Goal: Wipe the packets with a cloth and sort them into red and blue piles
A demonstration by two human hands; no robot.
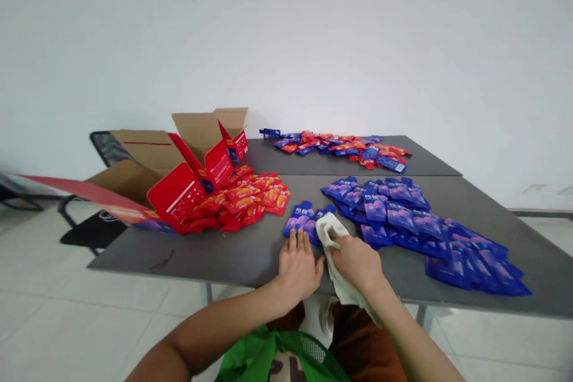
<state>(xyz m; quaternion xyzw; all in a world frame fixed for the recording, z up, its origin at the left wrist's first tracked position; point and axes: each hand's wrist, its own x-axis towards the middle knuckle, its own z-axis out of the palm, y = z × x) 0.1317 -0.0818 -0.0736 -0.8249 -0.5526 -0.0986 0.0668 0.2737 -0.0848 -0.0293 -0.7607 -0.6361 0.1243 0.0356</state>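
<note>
Two blue-purple pouches lie side by side near the front edge of the dark table (pixel 264 250). My left hand (pixel 298 265) rests flat, fingers stretched out, on the lower end of the left pouch (pixel 297 218). A white cloth (pixel 331 228) is bunched in my right hand (pixel 358 261), pressed against the right pouch (pixel 319 215) and covering part of it. The cloth's tail hangs over the table edge. Close by on the right is a pile of similar blue pouches (pixel 394 215).
Left of my hands lies a heap of red-orange pouches (pixel 250 197), beside open red cartons (pixel 179 194) with raised flaps. Mixed red and blue pouches (pixel 344 146) cover part of the far table. More blue pouches (pixel 477 259) fan out at right. A black chair (pixel 96 228) stands at left.
</note>
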